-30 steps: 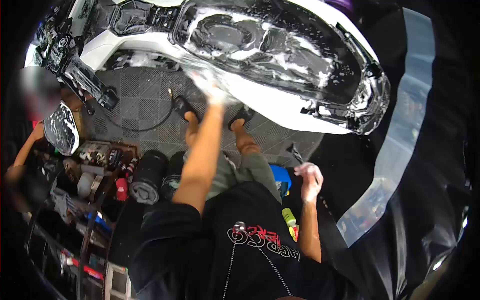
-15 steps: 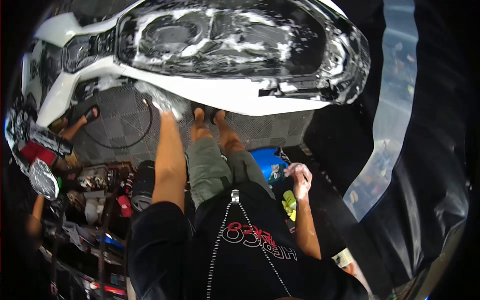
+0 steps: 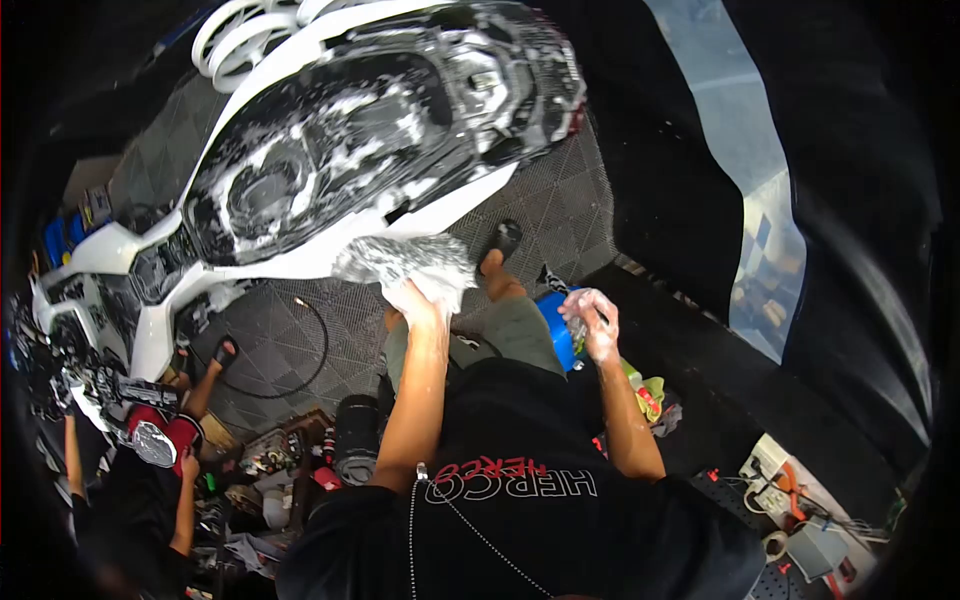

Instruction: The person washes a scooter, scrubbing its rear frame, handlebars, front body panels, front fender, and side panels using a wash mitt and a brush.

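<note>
A white scooter (image 3: pixel 455 207) with its seat off stands in front of me. White foam streaks its black under-seat compartment (image 3: pixel 345 120). My left hand (image 3: pixel 425 303) is closed on a soapy, shaggy grey wash mitt (image 3: pixel 400 258), which lies against the scooter's lower white side panel. Foam also covers part of that hand. To the right, my right hand (image 3: pixel 598 318) hangs in the air, wet with suds, its fingers loosely bent and apart. A blue container (image 3: pixel 560 335) shows behind it, partly hidden by the hand and my leg.
Another person (image 3: pixel 165 425) in red shorts is at the scooter's front on the left. A black hose (image 3: pixel 325 340) loops over the grey tiled floor (image 3: pixel 270 345). White wheel rims (image 3: pixel 240 45) are behind the scooter. Tools and bottles crowd the lower left; a power strip (image 3: pixel 770 470) lies lower right.
My view has swung toward the scooter's rear. My left hand has moved right along the side panel with the wash mitt. My right hand's fingers have loosened.
</note>
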Demonstrator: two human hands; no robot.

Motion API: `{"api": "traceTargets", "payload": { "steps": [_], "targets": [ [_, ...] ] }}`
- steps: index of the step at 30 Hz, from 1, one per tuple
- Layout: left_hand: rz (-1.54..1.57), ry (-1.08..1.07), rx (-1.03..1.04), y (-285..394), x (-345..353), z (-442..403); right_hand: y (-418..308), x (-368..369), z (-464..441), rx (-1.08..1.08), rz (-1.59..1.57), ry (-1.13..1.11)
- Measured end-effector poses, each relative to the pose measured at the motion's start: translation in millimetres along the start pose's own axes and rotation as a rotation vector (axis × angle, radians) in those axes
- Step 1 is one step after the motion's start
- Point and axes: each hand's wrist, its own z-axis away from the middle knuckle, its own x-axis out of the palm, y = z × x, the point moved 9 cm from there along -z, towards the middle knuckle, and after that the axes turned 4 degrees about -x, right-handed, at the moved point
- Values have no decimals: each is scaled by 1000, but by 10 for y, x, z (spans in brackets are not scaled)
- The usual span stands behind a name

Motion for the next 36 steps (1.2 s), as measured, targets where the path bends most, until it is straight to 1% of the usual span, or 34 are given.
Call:
{"api": "traceTargets", "payload": {
  "steps": [3,4,5,7,8,10,12,13,15,16,17,19,20,21,22,23,24,25,26,27,28,29,30,31,33,34,35,36],
  "targets": [
    [-135,149,94,741,170,-146,74,-517,-259,-59,-91,-11],
    [-156,179,122,1015,229,-218,90,-688,-352,-29,-104,-6],
    [-140,183,154,1360,267,-299,123,-904,-439,-19,-144,15],
    [-120,168,221,1976,262,-338,20,-1344,-621,-103,-189,12],
    [-111,146,264,2273,210,-289,-42,-1602,-707,-109,-136,20],
    [-87,92,373,2858,177,-171,-98,-2120,-885,-150,-244,118],
    [-3,28,494,3261,302,-93,-177,-2562,-1040,-204,-304,221],
    [81,-10,570,3429,428,-93,-240,-2714,-1168,-211,-283,222],
    [-26,-84,758,3636,552,-69,-421,-2905,-1461,-251,-281,207],
    [-184,-157,856,3792,551,-52,-543,-2935,-1632,-253,-276,205],
    [-207,-213,927,3867,516,-72,-624,-2934,-1808,-240,-275,214],
    [-119,-329,906,3947,555,-345,-820,-2809,-2242,-277,-298,92],
    [-67,-338,905,4086,538,-545,-894,-2706,-2464,-324,-285,17],
    [62,-299,906,3974,815,-949,-977,-2571,-2705,-376,-273,-64],
    [188,-263,902,3855,1145,-1380,-1135,-2386,-2915,-363,-286,-114],
    [94,-117,855,3947,1235,-1730,-1339,-2170,-3064,-341,-294,-172],
    [130,11,875,3950,1370,-2043,-1475,-1970,-3215,-345,-297,-237],
    [-83,-18,800,4045,1437,-2169,-1583,-1806,-3360,-352,-299,-296],
    [-23,-152,673,3999,1472,-2117,-1647,-1673,-3502,-357,-231,-358],
    [42,-275,537,3949,1435,-1935,-1755,-1554,-3633,-441,-169,-425],
    [-22,-252,620,4295,1032,-1515,-1790,-1481,-3762,-455,-160,-467],
    [-2,-245,725,4536,701,-1200,-1827,-1424,-3911,-474,-151,-506],
    [-151,-294,714,4701,619,-965,-1804,-1396,-4080,-434,-148,-520],
    [-216,-350,672,4406,918,-897,-1755,-1377,-4266,-367,-171,-511],
    [-79,-383,712,4707,689,-1096,-1655,-1355,-4600,-219,-203,-510],
    [-41,-318,711,4580,750,-1283,-1627,-1320,-4789,-178,-223,-531],
    [6,-290,613,4517,829,-1637,-1614,-1278,-5002,-161,-160,-566],
    [58,-259,517,4448,906,-1983,-1638,-1212,-5242,-108,-185,-603]
  ]
}}
